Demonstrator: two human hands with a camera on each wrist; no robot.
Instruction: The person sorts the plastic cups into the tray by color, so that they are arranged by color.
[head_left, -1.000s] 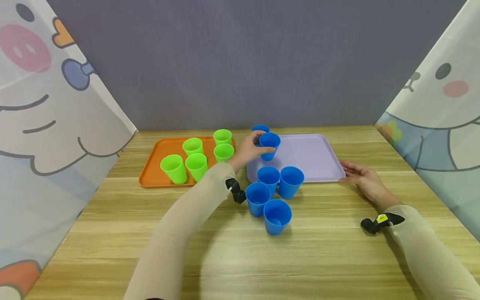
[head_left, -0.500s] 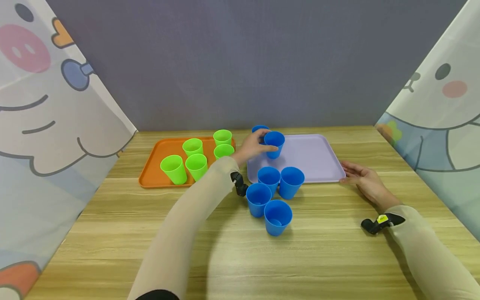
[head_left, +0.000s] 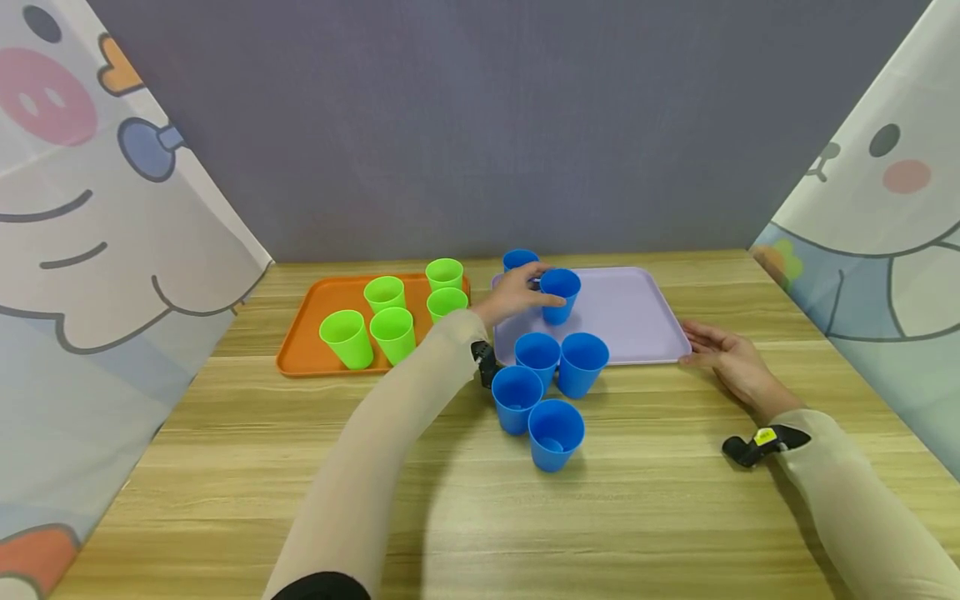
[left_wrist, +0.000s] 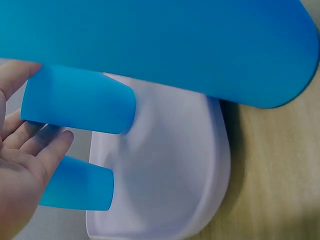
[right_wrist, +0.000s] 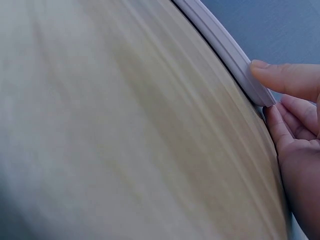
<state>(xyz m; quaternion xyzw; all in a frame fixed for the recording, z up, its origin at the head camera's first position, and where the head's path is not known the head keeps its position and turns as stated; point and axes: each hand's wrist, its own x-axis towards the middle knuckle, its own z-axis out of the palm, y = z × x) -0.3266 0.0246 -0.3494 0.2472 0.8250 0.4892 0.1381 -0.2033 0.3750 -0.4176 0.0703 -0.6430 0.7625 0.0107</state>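
My left hand (head_left: 517,293) holds a blue plastic cup (head_left: 560,298) over the left half of the lavender tray (head_left: 622,317), thumb on one side and fingers on the other. In the left wrist view the held cup (left_wrist: 82,100) points its base at the tray. Another blue cup (head_left: 520,259) stands at the tray's back left corner, partly hidden behind that hand. My right hand (head_left: 726,363) pinches the tray's front right corner. In the right wrist view its thumb lies against the tray rim (right_wrist: 240,62), with fingertips at the corner's underside.
Several blue cups (head_left: 555,433) stand close together before the lavender tray, and one looms large in the left wrist view. An orange tray (head_left: 300,350) with several lime green cups (head_left: 347,337) lies to the left. A grey partition (head_left: 480,133) rises behind the wooden table (head_left: 637,517).
My left hand has carried the blue cup a little to the right over the lavender tray, away from the cup at the back corner. The right hand stays at the tray's corner.
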